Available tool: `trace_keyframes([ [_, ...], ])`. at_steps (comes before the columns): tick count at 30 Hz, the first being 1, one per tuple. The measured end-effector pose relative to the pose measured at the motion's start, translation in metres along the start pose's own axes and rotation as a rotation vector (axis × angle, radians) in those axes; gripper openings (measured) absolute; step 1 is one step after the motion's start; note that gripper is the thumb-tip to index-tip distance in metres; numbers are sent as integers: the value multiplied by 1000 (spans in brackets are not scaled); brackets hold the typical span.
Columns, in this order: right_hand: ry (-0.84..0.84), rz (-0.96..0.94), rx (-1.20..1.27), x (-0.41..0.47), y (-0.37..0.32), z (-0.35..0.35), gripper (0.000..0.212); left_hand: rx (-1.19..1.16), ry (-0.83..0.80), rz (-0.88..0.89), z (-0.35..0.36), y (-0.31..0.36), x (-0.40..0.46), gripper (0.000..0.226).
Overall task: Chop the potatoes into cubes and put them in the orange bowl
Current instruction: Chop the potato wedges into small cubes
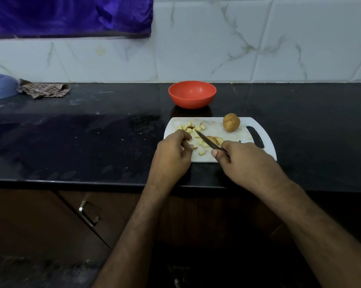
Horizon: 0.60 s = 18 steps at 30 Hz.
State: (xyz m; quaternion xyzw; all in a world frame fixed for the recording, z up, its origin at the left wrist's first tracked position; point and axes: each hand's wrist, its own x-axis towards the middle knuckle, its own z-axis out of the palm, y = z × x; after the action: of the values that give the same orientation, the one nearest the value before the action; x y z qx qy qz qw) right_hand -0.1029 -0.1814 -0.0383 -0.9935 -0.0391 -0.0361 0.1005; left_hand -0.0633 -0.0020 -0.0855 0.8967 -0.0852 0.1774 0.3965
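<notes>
Blue bowl (1,86), checked cloth (44,90), purple curtain (69,16)

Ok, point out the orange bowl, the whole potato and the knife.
orange bowl (176,94), head view, left rim.
whole potato (231,122), head view, middle of its skin.
knife (206,139), head view, mid-blade.

1. The knife (209,141) handle is hidden inside the right hand (243,161); only the blade shows.
2. The left hand (173,156) covers the near-left corner of the cutting board (246,123); its curled fingertips are turned under, so whether its grip holds a potato piece cannot be told.
3. The potato slices (216,139) behind the blade are partly covered by it, and their number is unclear.
4. The blue bowl (0,86) is cut off by the left edge.
5. The purple cloth (69,15) runs off the top and left edges.
6. The space below the desk (92,142) is too dark to make out.
</notes>
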Motion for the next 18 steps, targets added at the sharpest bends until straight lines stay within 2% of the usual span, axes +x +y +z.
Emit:
trace_keyframes([
  [2,126,3,59,9,6,5,39,-34,-37,14,-2,1,-1,26],
  [4,253,-11,95,17,13,13,36,27,-79,50,0,3,0,30],
  [8,419,-79,94,26,18,28,32,112,-40,71,4,8,7,22],
  [12,468,-117,98,27,20,36,29,186,-44,101,8,9,13,14],
  [18,479,-106,128,30,22,37,28,260,56,94,16,10,31,9],
])
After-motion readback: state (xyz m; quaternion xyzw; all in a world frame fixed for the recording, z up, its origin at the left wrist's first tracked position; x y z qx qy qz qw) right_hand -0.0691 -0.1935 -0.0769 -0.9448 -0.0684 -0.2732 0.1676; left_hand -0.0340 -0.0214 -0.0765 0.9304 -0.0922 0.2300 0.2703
